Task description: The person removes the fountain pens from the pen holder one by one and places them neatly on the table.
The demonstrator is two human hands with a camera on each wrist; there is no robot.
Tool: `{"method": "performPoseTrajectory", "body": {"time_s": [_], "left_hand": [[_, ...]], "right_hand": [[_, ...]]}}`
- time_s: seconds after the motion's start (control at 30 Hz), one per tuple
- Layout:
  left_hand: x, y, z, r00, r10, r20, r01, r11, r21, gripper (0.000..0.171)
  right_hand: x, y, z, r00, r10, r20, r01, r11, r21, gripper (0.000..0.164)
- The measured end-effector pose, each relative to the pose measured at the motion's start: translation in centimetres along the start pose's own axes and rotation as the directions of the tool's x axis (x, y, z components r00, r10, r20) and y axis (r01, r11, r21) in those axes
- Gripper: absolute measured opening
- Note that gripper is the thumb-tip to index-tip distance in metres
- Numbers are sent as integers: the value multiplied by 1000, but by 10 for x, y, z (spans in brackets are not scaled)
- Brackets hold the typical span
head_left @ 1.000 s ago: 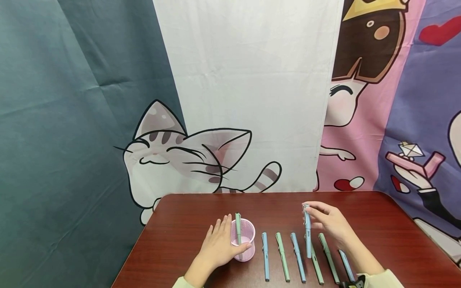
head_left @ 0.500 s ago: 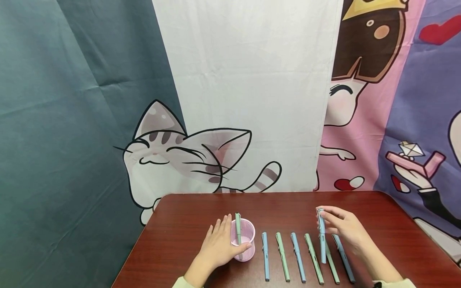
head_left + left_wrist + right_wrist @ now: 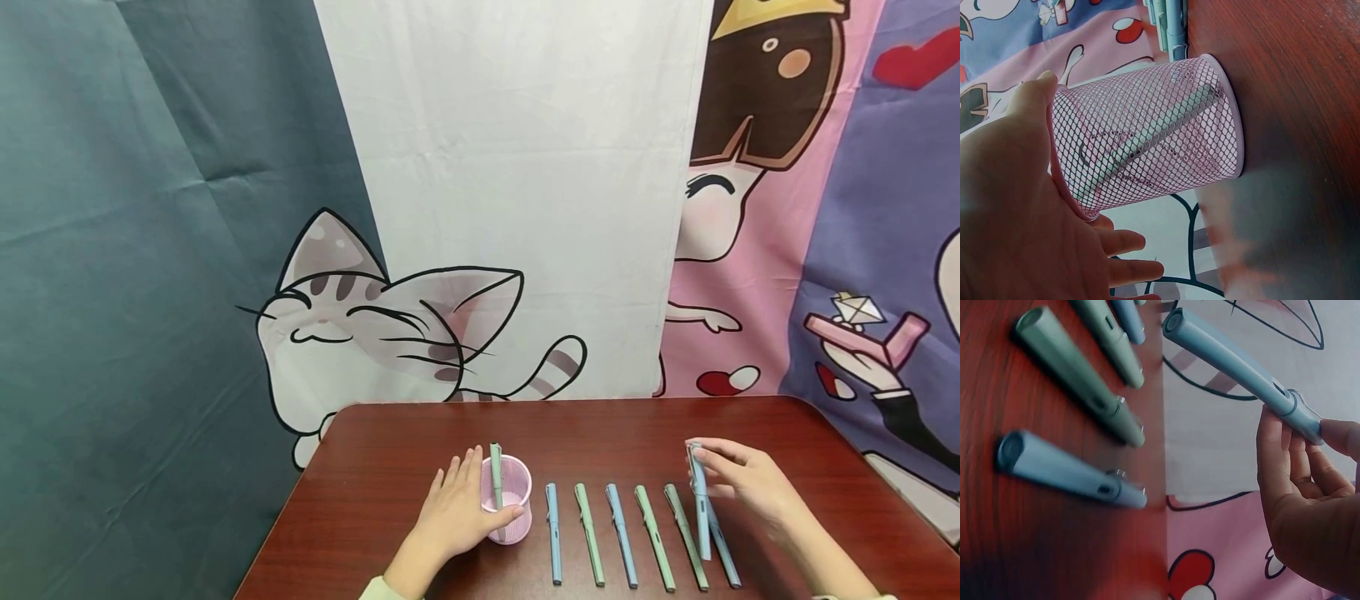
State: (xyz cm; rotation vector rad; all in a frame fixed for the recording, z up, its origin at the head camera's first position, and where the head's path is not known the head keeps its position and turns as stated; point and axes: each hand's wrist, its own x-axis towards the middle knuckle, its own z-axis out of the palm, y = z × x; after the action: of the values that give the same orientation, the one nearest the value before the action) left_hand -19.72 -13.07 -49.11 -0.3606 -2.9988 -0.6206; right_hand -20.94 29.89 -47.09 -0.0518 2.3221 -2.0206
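A pink mesh pen holder [image 3: 517, 492] stands on the table with a green pen [image 3: 496, 467] leaning in it. My left hand [image 3: 453, 517] rests against its near left side, fingers straight and thumb along the rim; the left wrist view shows the palm at the holder's top edge. Between thumb and fingertips, my right hand [image 3: 753, 483] pinches a light blue pen [image 3: 1229, 356] by its clip end. That pen hangs nearly upright above the right end of a row of pens, overlapping a blue pen [image 3: 726, 554] lying there in the head view.
To the right of the holder, several capped pens lie side by side, among them a blue pen [image 3: 553, 533] at the left end and a green pen [image 3: 655, 537] mid-row. The brown table [image 3: 360, 467] meets a cartoon-printed curtain [image 3: 525, 208] behind.
My right hand has moved to the right and slightly nearer along the row, carrying the light blue pen. The left hand and the pen holder stay in place.
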Motion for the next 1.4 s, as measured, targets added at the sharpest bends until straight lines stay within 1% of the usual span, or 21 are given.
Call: {"method": "performPoseTrajectory", "body": {"time_s": [0.23,0.57,0.67,0.83,1.0,1.2,1.27,1.4], "left_hand": [[0,0,0,1000,-3,9,3,1000,1,116],[-1,0,-1,1000,-1,3,1,1000,9,115],[-1,0,-1,1000,0,2,0,1000,10,115],[0,-1,-1,1000,3,-3,-3,1000,19,116],[0,-1,-1,1000,2,-3,-2,1000,25,117],[0,-1,0,1000,7,-7,-7,999,31,118],[0,-1,0,1000,12,-13,-11,999,39,117],[0,0,-1,1000,15,-20,-14,999,49,117]], "right_hand": [[-3,9,-15,1000,13,6,-13,1000,-16,23],[1,25,-38,994,110,27,-109,994,-18,18],[2,31,-45,990,131,54,-131,991,-17,19],[6,39,-57,984,134,120,-133,991,-14,24],[9,47,-69,971,161,179,-156,987,-40,19],[11,54,-79,954,216,207,-203,976,-81,28],[12,56,-81,952,222,213,-208,974,-87,29],[13,61,-83,948,227,224,-211,973,-92,27]]}}
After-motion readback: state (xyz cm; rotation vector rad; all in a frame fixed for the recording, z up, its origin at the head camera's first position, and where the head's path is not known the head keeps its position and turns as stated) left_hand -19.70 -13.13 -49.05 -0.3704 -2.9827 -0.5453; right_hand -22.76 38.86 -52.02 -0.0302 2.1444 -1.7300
